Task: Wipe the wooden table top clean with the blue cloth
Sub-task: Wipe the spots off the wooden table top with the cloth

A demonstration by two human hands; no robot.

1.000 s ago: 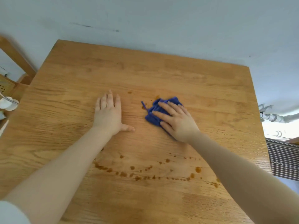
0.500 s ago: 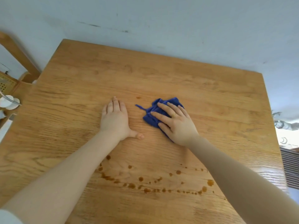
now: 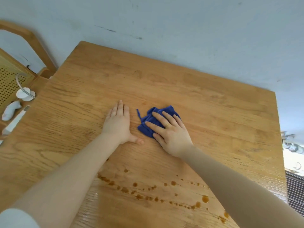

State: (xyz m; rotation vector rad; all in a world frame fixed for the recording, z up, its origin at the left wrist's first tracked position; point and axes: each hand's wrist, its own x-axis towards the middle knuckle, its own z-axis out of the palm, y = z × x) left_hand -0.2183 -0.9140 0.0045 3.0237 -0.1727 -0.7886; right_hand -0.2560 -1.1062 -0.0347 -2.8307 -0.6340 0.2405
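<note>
The wooden table top (image 3: 205,102) fills most of the view. A crumpled blue cloth (image 3: 148,122) lies near its middle. My right hand (image 3: 171,130) presses flat on the cloth with straight, spread fingers and covers its right part. Just left of the cloth, my left hand (image 3: 118,124) rests flat on the bare wood, thumb stretched toward the cloth. A trail of brown drops (image 3: 148,195) runs across the near part of the table, between my forearms and to the right.
A wooden chair (image 3: 29,46) with a woven panel stands at the far left beside the table. Small white objects (image 3: 24,94) lie there. The pale wall (image 3: 181,30) runs behind the table's far edge. A ribbed grille (image 3: 295,190) shows at the right.
The right hand has slid the cloth a little leftward, over the small brown spots near it. The view has shifted, showing more of the chair. The left hand stays flat.
</note>
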